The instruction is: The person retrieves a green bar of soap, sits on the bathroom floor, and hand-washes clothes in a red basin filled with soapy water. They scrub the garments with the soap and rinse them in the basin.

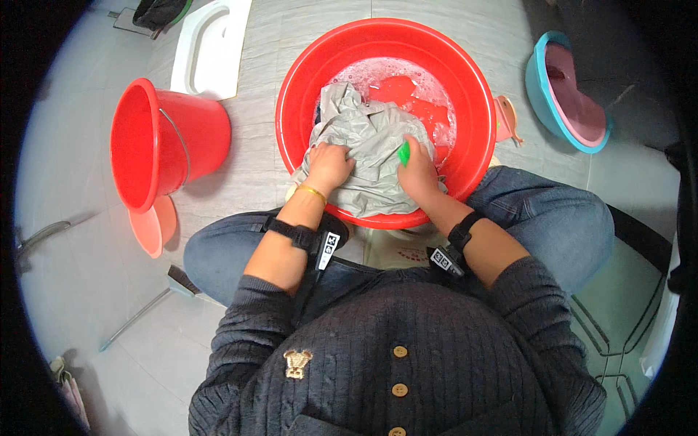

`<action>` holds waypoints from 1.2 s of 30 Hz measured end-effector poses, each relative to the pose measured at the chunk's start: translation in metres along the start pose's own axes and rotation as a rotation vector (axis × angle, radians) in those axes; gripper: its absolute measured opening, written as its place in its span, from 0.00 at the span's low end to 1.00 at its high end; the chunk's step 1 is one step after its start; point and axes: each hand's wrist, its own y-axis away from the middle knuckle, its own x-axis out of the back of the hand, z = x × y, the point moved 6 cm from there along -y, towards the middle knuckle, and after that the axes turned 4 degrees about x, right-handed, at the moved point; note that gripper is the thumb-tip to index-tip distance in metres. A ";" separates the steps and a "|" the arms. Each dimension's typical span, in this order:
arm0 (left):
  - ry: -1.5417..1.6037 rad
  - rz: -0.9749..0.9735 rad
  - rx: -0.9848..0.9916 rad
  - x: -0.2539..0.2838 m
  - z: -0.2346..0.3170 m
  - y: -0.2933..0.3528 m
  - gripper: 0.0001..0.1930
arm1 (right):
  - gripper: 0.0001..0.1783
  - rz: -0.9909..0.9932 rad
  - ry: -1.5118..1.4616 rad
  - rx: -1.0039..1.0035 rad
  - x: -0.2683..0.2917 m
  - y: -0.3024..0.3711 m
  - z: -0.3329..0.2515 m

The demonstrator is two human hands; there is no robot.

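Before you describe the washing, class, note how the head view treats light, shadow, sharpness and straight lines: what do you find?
Head view: even soft light, with faint shadows beside the red bucket; mild sheen on the red basin's rim; floor-tile lines bend toward the black circular fisheye border; the hands, left hand and right hand, and the grey cloth look sharp.

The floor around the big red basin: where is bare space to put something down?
Bare tile lies between the red basin and the red bucket, and between the basin and the blue tub, past a small pink scoop. Inside the basin it is crowded: the left hand and right hand press a grey garment.
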 end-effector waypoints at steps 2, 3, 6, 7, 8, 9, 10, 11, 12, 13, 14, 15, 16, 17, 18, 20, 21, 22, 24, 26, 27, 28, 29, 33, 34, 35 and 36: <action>0.292 0.117 -0.079 0.005 0.009 0.012 0.16 | 0.29 0.150 -0.124 0.155 0.004 -0.007 -0.028; 0.526 0.127 -0.085 0.005 0.011 0.017 0.15 | 0.27 0.223 -0.189 0.329 0.001 -0.007 -0.050; 1.941 -0.121 0.376 -0.029 0.002 0.041 0.18 | 0.30 0.007 -0.167 0.712 -0.037 0.003 -0.090; 1.975 -0.077 0.547 -0.035 -0.006 0.053 0.19 | 0.30 -0.091 -0.134 0.663 -0.049 0.002 -0.084; 2.018 -0.019 0.734 -0.042 -0.014 0.066 0.20 | 0.30 -0.172 -0.076 0.671 -0.057 0.003 -0.077; 1.944 -0.055 0.685 -0.044 -0.012 0.073 0.20 | 0.27 -0.301 0.105 0.617 -0.065 0.000 -0.059; 1.871 -0.058 0.656 -0.046 -0.013 0.079 0.21 | 0.26 -0.239 0.214 0.697 -0.059 -0.005 -0.045; 1.984 -0.032 0.660 -0.050 -0.012 0.084 0.22 | 0.25 -0.242 0.362 0.719 -0.056 -0.009 -0.032; 1.966 -0.047 0.628 -0.051 -0.012 0.087 0.22 | 0.25 -0.250 0.496 0.775 -0.052 -0.011 -0.022; 1.953 -0.076 0.606 -0.053 -0.012 0.088 0.22 | 0.24 -0.238 0.558 0.660 -0.048 -0.018 -0.013; 1.954 -0.102 0.574 -0.054 -0.013 0.088 0.22 | 0.23 -0.232 0.603 0.577 -0.045 -0.021 -0.009; 1.930 -0.125 0.636 -0.059 -0.015 0.089 0.23 | 0.23 -0.227 0.701 0.434 -0.043 -0.023 -0.005; 1.922 -0.116 0.656 -0.060 -0.019 0.088 0.23 | 0.23 -0.254 0.537 0.521 -0.047 -0.017 -0.018; 1.934 -0.105 0.665 -0.060 -0.023 0.085 0.23 | 0.22 -0.282 0.422 0.542 -0.056 -0.009 -0.034; 1.954 -0.111 0.677 -0.061 -0.025 0.084 0.23 | 0.22 -0.258 0.345 0.504 -0.065 -0.001 -0.048; 1.995 -0.110 0.660 -0.061 -0.029 0.080 0.23 | 0.23 -0.216 0.229 0.781 -0.071 0.017 -0.065; 2.040 -0.120 0.694 -0.063 -0.030 0.080 0.23 | 0.23 -0.156 0.176 0.977 -0.072 0.028 -0.072; 2.064 -0.078 0.772 -0.066 -0.033 0.082 0.23 | 0.24 -0.205 0.273 0.866 -0.078 0.024 -0.059; 2.066 -0.083 0.710 -0.066 -0.032 0.081 0.24 | 0.25 -0.315 0.498 0.753 -0.069 0.004 -0.014; 2.025 -0.069 0.709 -0.069 -0.033 0.081 0.24 | 0.26 -0.220 0.497 0.654 -0.062 -0.006 -0.001; 2.032 -0.055 0.673 -0.069 -0.034 0.080 0.24 | 0.26 -0.214 0.581 0.510 -0.063 -0.010 0.002; 2.008 -0.036 0.664 -0.070 -0.036 0.078 0.24 | 0.27 -0.318 0.279 0.500 -0.066 -0.008 0.000; 2.014 -0.053 0.670 -0.072 -0.037 0.078 0.24 | 0.28 -0.440 0.028 0.412 -0.076 -0.002 -0.007; 1.987 -0.016 0.714 -0.076 -0.041 0.077 0.24 | 0.29 -0.366 0.053 0.836 -0.088 0.037 -0.059; 2.008 0.008 0.742 -0.077 -0.042 0.077 0.24 | 0.30 -0.347 0.227 0.773 -0.090 0.037 -0.049; 2.006 -0.003 0.714 -0.076 -0.041 0.077 0.24 | 0.30 -0.340 0.370 0.788 -0.089 0.034 -0.037; 2.012 -0.003 0.701 -0.076 -0.040 0.077 0.24 | 0.30 -0.338 0.588 0.749 -0.082 0.020 -0.011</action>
